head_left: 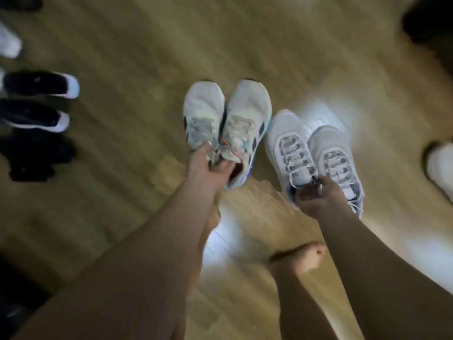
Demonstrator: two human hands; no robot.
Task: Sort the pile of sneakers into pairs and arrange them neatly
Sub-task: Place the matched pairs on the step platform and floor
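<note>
Left hand [208, 165] grips the striped pair [228, 123] by the collars, over the floor [122, 45]. Right hand [316, 195] pinches the grey pair [311, 153], just right of the striped pair. Black sneakers [39, 101] lie well left of it.

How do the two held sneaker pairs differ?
The off-white pair, in the left hand, has dark side stripes and teal-blue sole edges; the pale grey pair, in the right hand, shows neither. Both are gripped near the tongues, toes pointing away.
</note>
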